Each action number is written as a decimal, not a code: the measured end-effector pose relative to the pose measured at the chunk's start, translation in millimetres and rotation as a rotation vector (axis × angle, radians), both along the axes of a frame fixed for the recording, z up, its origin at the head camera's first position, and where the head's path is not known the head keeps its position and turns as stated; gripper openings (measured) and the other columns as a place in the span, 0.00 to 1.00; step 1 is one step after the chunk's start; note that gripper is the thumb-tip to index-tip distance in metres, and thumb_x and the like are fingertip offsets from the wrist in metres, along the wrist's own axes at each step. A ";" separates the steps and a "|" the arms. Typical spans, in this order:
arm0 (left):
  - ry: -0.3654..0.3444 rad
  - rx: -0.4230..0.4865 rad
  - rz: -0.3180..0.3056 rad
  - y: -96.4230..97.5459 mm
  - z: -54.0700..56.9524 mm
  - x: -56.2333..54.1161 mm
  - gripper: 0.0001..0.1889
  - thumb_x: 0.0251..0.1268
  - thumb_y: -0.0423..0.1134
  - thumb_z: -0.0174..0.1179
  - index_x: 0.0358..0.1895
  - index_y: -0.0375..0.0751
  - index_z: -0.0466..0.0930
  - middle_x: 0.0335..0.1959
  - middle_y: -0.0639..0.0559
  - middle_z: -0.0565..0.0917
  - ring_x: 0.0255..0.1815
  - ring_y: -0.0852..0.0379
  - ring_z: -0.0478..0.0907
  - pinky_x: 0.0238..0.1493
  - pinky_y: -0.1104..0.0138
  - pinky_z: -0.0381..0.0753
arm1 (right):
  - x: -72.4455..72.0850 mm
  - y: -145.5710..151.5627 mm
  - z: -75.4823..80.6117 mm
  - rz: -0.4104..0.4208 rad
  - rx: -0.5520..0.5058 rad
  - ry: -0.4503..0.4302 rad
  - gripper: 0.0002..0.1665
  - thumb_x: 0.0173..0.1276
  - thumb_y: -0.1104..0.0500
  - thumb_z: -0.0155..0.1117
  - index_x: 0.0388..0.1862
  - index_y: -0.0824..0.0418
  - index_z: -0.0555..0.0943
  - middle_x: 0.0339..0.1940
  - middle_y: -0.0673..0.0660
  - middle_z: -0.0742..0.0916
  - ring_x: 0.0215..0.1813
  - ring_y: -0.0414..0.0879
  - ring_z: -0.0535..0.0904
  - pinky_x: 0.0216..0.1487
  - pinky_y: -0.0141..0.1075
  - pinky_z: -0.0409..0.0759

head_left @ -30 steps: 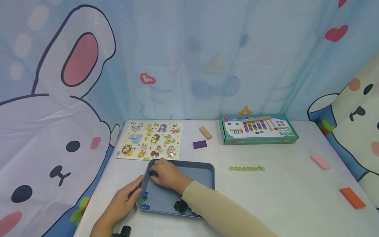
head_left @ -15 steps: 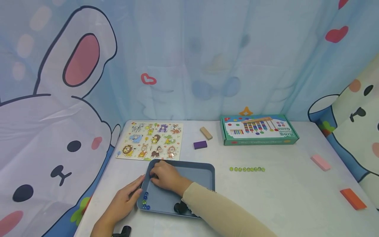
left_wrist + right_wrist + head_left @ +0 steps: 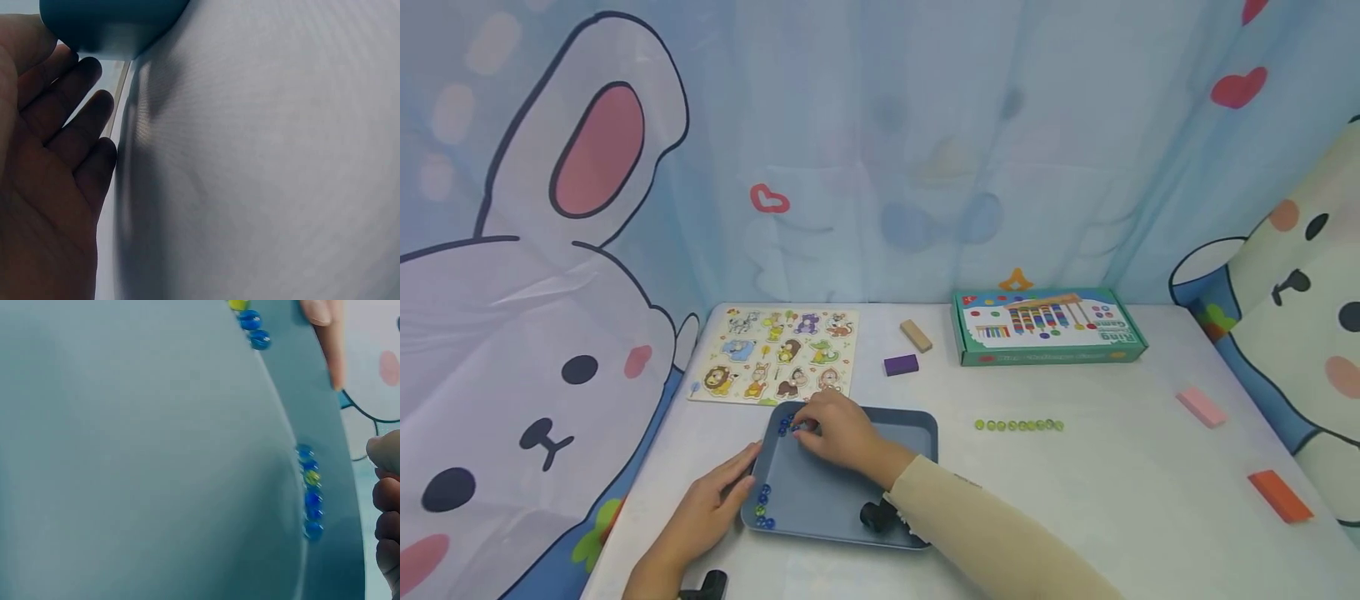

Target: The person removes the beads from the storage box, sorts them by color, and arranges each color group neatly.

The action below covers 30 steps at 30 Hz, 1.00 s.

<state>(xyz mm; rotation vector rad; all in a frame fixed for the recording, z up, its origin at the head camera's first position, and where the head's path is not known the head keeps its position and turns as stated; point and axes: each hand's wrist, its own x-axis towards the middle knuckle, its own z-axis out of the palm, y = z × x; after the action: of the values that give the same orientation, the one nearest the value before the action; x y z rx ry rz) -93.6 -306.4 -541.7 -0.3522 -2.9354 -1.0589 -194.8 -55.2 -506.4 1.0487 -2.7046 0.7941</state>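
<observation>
A grey-blue rectangular tray [image 3: 831, 533] lies on the white table. My left hand [image 3: 703, 508] rests against its left side, fingers fairly straight; in the left wrist view the fingertips touch the tray wall [image 3: 112, 31]. Over the tray's far left corner is my right hand [image 3: 838, 429], thumb and fingers curled, fingertips right beside blue marbles [image 3: 784, 427]. I cannot tell whether it pinches one. The right wrist view shows a row of blue marbles [image 3: 314, 500] with one yellow marble [image 3: 312, 478] along the tray edge. Another small group of marbles [image 3: 763, 500] sits at the near left corner.
Right of the tray, yellow-green marbles [image 3: 1018, 425] form a row. An animal puzzle board [image 3: 775, 354] lies behind the tray. Farther back are a wooden block [image 3: 916, 336], a purple block [image 3: 901, 364] and a green game box [image 3: 1048, 327]. Pink [image 3: 1201, 407] and orange [image 3: 1281, 497] blocks lie far right.
My right hand has drawn slightly back to the right from the tray's far left corner, uncovering blue marbles there. The left hand stays at the tray's side. The head view shifted a little.
</observation>
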 end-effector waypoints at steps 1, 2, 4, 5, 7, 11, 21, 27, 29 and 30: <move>0.000 -0.003 0.003 0.0 0.1 -0.1 0.26 0.83 0.48 0.55 0.79 0.52 0.69 0.79 0.54 0.72 0.78 0.51 0.71 0.73 0.83 0.57 | 0.1 3.3 1.8 -0.003 -0.011 0.003 0.08 0.69 0.50 0.76 0.44 0.51 0.92 0.33 0.44 0.88 0.38 0.36 0.77 0.40 0.26 0.77; 0.000 -0.006 0.006 0.1 0.1 -0.3 0.26 0.83 0.48 0.55 0.79 0.52 0.69 0.79 0.54 0.72 0.78 0.51 0.71 0.74 0.83 0.57 | 0.1 6.6 3.5 -0.004 -0.022 0.010 0.08 0.69 0.50 0.76 0.44 0.51 0.92 0.33 0.45 0.87 0.38 0.36 0.77 0.40 0.26 0.77; -0.005 -0.009 0.014 0.6 0.2 -0.6 0.26 0.83 0.49 0.55 0.79 0.53 0.69 0.79 0.54 0.72 0.78 0.51 0.71 0.74 0.81 0.59 | 0.4 13.2 6.4 -0.004 -0.046 0.024 0.08 0.69 0.51 0.76 0.43 0.51 0.92 0.33 0.44 0.87 0.38 0.36 0.77 0.41 0.27 0.78; -0.008 -0.009 0.016 0.8 0.1 -0.7 0.26 0.83 0.49 0.54 0.79 0.53 0.69 0.79 0.54 0.72 0.78 0.51 0.71 0.74 0.81 0.58 | 0.6 16.7 8.0 -0.003 -0.060 0.033 0.08 0.69 0.51 0.76 0.43 0.52 0.92 0.33 0.44 0.87 0.38 0.37 0.77 0.41 0.27 0.78; -0.011 -0.009 0.018 1.4 0.0 -0.7 0.26 0.83 0.49 0.54 0.79 0.53 0.68 0.79 0.54 0.72 0.78 0.51 0.70 0.73 0.82 0.58 | 1.0 23.9 11.2 -0.003 -0.087 0.050 0.08 0.68 0.52 0.76 0.42 0.53 0.92 0.32 0.45 0.87 0.38 0.37 0.78 0.41 0.28 0.79; -0.008 -0.005 0.017 2.2 0.0 0.0 0.26 0.83 0.49 0.55 0.79 0.52 0.68 0.79 0.53 0.72 0.79 0.51 0.70 0.72 0.86 0.53 | 2.3 40.5 17.5 -0.026 -0.126 0.065 0.07 0.68 0.53 0.77 0.41 0.53 0.91 0.32 0.45 0.86 0.38 0.38 0.78 0.41 0.29 0.79; 0.003 -0.012 0.019 1.7 -1.0 0.7 0.26 0.83 0.49 0.54 0.79 0.53 0.69 0.78 0.53 0.73 0.78 0.50 0.71 0.70 0.88 0.51 | 9.0 92.2 25.1 -0.165 -0.147 0.067 0.07 0.65 0.53 0.79 0.41 0.52 0.91 0.29 0.43 0.82 0.39 0.36 0.72 0.39 0.29 0.78; -0.002 -0.013 0.016 2.0 -0.5 1.2 0.26 0.84 0.49 0.53 0.79 0.52 0.68 0.79 0.53 0.72 0.78 0.49 0.71 0.70 0.89 0.51 | 12.9 124.9 20.0 -0.212 -0.179 0.103 0.08 0.64 0.55 0.80 0.40 0.53 0.91 0.29 0.44 0.82 0.38 0.38 0.75 0.40 0.30 0.81; -0.002 -0.009 0.014 2.5 -0.3 1.3 0.26 0.84 0.49 0.53 0.79 0.52 0.68 0.79 0.52 0.72 0.78 0.49 0.71 0.70 0.89 0.51 | 15.0 136.8 18.7 -0.230 -0.189 0.112 0.08 0.63 0.56 0.81 0.40 0.53 0.90 0.28 0.45 0.83 0.38 0.38 0.75 0.40 0.30 0.81; -0.002 -0.008 0.013 2.8 -0.2 1.4 0.26 0.84 0.49 0.53 0.79 0.51 0.68 0.79 0.52 0.72 0.78 0.48 0.71 0.70 0.89 0.50 | 16.6 142.8 18.5 -0.243 -0.194 0.113 0.09 0.62 0.57 0.81 0.40 0.53 0.90 0.28 0.45 0.83 0.38 0.38 0.75 0.39 0.30 0.81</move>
<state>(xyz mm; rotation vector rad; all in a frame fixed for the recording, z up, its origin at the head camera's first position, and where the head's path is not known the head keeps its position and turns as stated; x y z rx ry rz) -92.2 -303.6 -541.9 -0.3320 -2.9409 -1.0463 -178.2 87.6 -487.9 0.6859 -2.5343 0.8993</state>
